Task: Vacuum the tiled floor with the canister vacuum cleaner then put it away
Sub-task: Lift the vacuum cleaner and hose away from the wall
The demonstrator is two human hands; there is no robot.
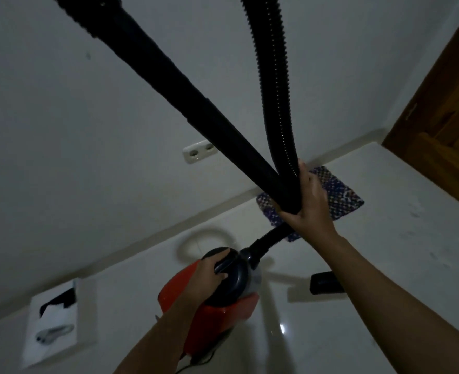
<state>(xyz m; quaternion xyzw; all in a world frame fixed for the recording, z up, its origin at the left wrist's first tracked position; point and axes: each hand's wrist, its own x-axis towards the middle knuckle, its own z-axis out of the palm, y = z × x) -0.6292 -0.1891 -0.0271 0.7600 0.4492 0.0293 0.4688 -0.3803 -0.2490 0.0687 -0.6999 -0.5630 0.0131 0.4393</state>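
the only container-like thing is a flat white box (53, 322) with a printed picture, lying on the tiled floor (384, 238) well to the left of the left hand (209, 273); what is in it cannot be told.

the red canister vacuum cleaner (174, 290) is found directly under the left hand, whose fingers are curled round the dark handle (227, 261) on top of the body. whether the body rests on the floor or is lifted clear of it cannot be told.

the right hand (310, 203) is seen above and to the right of the left hand, well apart from it. it is closed round two parts at once: the ribbed black hose (277, 90) and the smooth black wand (169, 74), which are pressed together in its grip where they cross. from that grip both run up out of view, the wand slanting to the upper left, the hose rising more steeply. below the right hand a short stretch of hose is led down into the front of the vacuum cleaner, just beside the left hand.

a patterned mat (341, 193) is partly covered by the right hand, lying against the skirting. a small black part (322, 283) lies on the floor just left of the right forearm. a double wall socket (200, 151) is set in the wall (61, 130) above the left hand, and a wooden door (444, 103) stands far to the right of the right hand.
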